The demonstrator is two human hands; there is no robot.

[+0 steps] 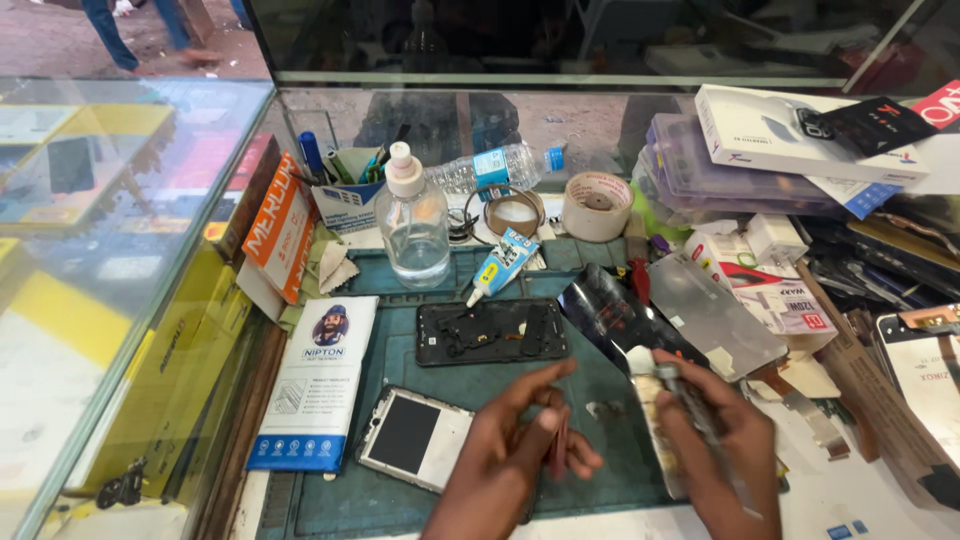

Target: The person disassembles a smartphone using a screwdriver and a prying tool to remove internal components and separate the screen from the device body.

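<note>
- A white and blue packet (316, 385) is lying at the mat's left edge, its long axis running toward and away from the camera.
- A white phone frame (413, 437) is resting tilted on the green mat (480, 375), just left of the left hand.
- The left hand (510, 455) is rising from the bottom edge, fingers curled and pointing up and right, pinching a thin dark strip (560, 445) that is standing nearly upright.
- A black phone back (492, 331) is lying beyond both hands, its long axis running left to right.
- A clear bottle (413, 222) is standing upright behind it, with a glue tube (501, 265) leaning just beside.
- The right hand (715, 450) is gripping a slim metal tool (690, 405), blurred, over a pale phone part (655, 430) whose long axis is running toward the camera.
- A silvery panel (712, 315) is lying just beyond the right hand.
</note>
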